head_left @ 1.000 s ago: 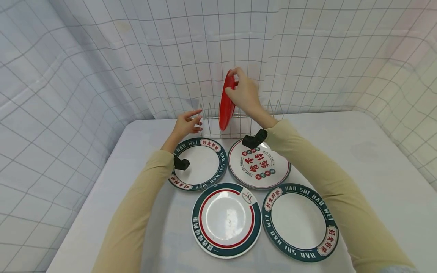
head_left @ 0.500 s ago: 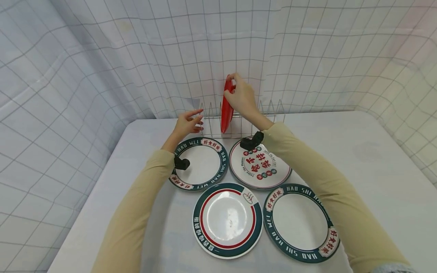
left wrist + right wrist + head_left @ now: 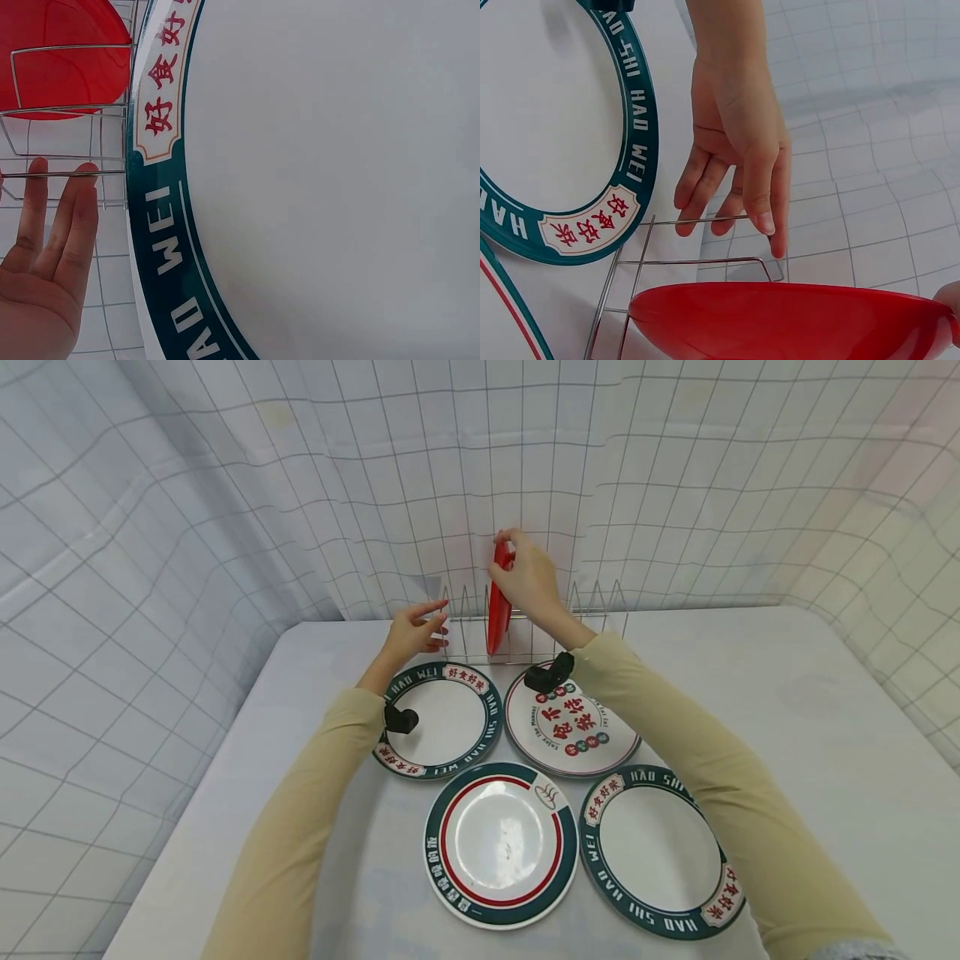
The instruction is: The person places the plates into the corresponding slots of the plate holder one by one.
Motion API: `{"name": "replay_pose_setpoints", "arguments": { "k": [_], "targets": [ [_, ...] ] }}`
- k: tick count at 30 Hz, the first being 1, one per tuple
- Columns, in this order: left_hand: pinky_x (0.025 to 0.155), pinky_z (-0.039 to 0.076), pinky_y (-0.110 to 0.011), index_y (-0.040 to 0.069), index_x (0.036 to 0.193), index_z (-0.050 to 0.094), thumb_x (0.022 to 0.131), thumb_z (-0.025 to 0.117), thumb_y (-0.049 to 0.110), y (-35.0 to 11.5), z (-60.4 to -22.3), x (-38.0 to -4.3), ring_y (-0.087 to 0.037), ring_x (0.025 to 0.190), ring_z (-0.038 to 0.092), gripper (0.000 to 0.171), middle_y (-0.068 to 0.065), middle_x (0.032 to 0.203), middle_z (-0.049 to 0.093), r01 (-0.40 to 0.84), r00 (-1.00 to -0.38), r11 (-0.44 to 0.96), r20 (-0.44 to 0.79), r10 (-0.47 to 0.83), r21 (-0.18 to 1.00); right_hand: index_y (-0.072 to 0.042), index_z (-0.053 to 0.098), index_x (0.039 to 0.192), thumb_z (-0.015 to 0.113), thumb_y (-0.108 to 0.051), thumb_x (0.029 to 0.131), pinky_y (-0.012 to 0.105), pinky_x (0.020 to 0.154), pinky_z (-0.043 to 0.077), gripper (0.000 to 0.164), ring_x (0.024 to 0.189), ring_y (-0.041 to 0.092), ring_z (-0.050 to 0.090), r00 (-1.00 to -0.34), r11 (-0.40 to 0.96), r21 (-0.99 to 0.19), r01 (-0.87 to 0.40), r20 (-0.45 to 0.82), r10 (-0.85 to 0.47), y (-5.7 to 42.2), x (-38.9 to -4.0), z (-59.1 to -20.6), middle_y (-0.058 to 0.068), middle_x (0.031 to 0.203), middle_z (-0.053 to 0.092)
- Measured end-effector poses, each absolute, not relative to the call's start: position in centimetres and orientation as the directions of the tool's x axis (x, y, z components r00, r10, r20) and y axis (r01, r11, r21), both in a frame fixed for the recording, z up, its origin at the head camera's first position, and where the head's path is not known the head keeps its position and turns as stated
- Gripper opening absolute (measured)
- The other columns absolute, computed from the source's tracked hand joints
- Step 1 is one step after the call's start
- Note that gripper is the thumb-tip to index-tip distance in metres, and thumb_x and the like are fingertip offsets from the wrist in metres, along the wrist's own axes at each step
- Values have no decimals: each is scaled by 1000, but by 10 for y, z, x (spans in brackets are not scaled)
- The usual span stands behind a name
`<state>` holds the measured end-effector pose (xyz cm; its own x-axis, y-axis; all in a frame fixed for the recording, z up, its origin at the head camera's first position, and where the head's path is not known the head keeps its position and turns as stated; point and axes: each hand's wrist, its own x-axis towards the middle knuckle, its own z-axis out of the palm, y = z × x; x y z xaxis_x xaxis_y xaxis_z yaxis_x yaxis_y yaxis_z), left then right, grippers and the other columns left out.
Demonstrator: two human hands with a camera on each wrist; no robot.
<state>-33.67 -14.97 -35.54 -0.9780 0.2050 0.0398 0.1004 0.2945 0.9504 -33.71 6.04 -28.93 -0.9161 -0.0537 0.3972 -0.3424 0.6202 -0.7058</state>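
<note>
My right hand (image 3: 528,577) pinches the upper edge of a red plate (image 3: 497,617), which stands nearly upright in a wire dish rack (image 3: 465,635) at the table's back. In the right wrist view the red plate (image 3: 795,319) fills the bottom, with part of the right hand (image 3: 949,300) at the edge. My left hand (image 3: 408,633) is at the rack's left end, its fingers fairly straight. The left wrist view shows fingertips of the left hand (image 3: 60,255) right at the end wire, and the red plate (image 3: 64,56) behind rack wires.
A green-rimmed plate (image 3: 441,727) lies below my left hand; a white plate with red lettering (image 3: 551,747) lies beside it under my right wrist. Nearer are a green-and-red-ringed plate (image 3: 501,852) and another green-rimmed plate (image 3: 660,852). White gridded cloth (image 3: 712,510) hangs behind the rack.
The right hand has lowered the red plate a little into the rack, and the plate has become more upright. The left hand has stayed at the rack's left end.
</note>
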Motion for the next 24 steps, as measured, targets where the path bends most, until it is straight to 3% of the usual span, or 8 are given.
{"name": "replay_pose_setpoints", "arguments": {
  "k": [5,9,12,20,24],
  "targets": [
    [74,61,-38,3,140,49,99,54,14,-150,-354,-336,-40,89,70,42,-5,81,65,102,-979,287,44,201,953,-12,52,132,56,-17,95,21,49,43,38,62,17,50,-911,623,-693,-363,404,-82,59,-337,-291,12,97,64],
    [70,61,-34,4,139,50,99,54,14,-151,-358,-338,-32,80,73,42,-28,95,65,103,-978,272,48,202,957,-12,51,133,56,-17,95,20,48,42,39,60,16,48,-913,618,-696,-365,398,-92,61,-338,-292,12,99,65],
    [68,61,-31,5,140,49,99,54,17,-153,-365,-344,-24,76,73,43,-35,105,62,113,-978,278,56,203,954,-13,50,133,56,-17,94,21,49,43,39,62,17,50,-914,628,-690,-360,395,-91,62,-338,-293,13,101,65],
    [72,61,-31,11,142,48,99,54,24,-154,-376,-351,-20,78,74,45,-35,111,60,131,-978,312,71,196,941,-15,43,140,57,-21,93,33,61,53,49,79,23,59,-930,721,-617,-315,353,-104,63,-334,-290,12,127,62],
    [73,61,-34,9,141,49,99,54,21,-153,-370,-346,-23,79,74,44,-26,100,66,117,-979,304,58,196,946,-15,37,145,55,-24,94,37,64,55,55,82,27,62,-938,747,-594,-299,327,-116,64,-333,-290,13,131,60]
  ]
}}
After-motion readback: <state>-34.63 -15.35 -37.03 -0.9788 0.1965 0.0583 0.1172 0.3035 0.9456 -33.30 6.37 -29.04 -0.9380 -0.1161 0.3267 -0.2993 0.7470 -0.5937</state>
